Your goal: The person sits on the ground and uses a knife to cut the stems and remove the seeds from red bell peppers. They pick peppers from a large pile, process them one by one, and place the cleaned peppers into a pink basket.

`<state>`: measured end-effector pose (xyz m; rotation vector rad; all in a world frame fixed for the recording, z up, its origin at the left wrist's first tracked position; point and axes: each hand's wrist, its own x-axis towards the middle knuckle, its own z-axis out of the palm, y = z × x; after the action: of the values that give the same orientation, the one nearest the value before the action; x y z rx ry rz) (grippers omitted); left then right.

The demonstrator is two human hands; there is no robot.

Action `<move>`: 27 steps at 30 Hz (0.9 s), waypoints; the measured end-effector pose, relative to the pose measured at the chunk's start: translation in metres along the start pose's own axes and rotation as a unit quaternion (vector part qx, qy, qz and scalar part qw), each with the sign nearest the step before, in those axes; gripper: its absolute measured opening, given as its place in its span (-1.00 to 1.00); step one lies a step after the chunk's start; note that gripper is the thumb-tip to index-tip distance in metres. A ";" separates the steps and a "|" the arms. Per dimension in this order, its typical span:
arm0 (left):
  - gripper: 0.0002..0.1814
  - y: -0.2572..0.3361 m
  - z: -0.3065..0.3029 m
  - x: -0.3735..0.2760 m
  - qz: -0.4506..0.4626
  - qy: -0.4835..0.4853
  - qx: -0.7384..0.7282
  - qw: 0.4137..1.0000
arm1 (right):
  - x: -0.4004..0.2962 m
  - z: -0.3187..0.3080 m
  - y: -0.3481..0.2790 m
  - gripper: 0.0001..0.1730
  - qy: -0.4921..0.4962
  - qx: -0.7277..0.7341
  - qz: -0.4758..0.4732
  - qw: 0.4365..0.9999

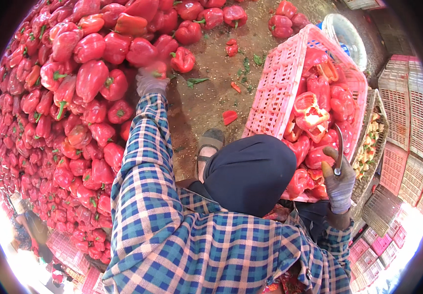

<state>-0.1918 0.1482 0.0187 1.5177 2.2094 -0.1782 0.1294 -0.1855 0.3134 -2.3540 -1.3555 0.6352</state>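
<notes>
My left hand (151, 81), in a thin pale glove, reaches out to the edge of a large heap of red bell peppers (92, 81). It is around a red bell pepper (157, 70); both are blurred and the fingertips are hard to make out. My right hand (339, 180), in a worn grey glove with a yellowish finger, grips a small knife with a curved metal blade (340, 147). This hand is over the near right side of a pink plastic crate (275, 84). Inside the crate lie red peppers, several of them cut open (310, 110).
A crate of pepper cores (368, 147) stands right of the pink crate. Behind is a white bucket (358, 40). Stacked crates (395, 161) line the right. Leaves (196, 81) and pepper scraps (229, 117) lie on the floor. Another person (22, 229) is at the far lower left.
</notes>
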 end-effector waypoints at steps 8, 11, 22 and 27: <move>-0.06 -0.044 0.056 0.005 0.181 -0.059 -0.454 0.870 | 0.015 0.002 -0.007 -0.59 -0.013 0.131 0.025 0.991; -0.06 0.001 -0.012 -0.087 0.261 -0.207 -0.614 0.716 | 0.027 0.007 -0.019 -0.60 -0.094 0.251 0.087 0.959; -0.03 0.129 -0.115 -0.270 0.583 0.025 -0.324 0.744 | 0.017 0.035 -0.002 -0.50 0.139 0.123 -0.163 0.969; -0.07 0.149 -0.125 -0.326 0.661 0.036 -0.284 0.694 | -0.001 0.038 0.029 -0.50 0.210 0.073 -0.151 0.963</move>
<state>0.0030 -0.0281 0.2922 2.2252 0.5730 0.9220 0.1291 -0.1973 0.2677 -1.9611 -1.3719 0.1276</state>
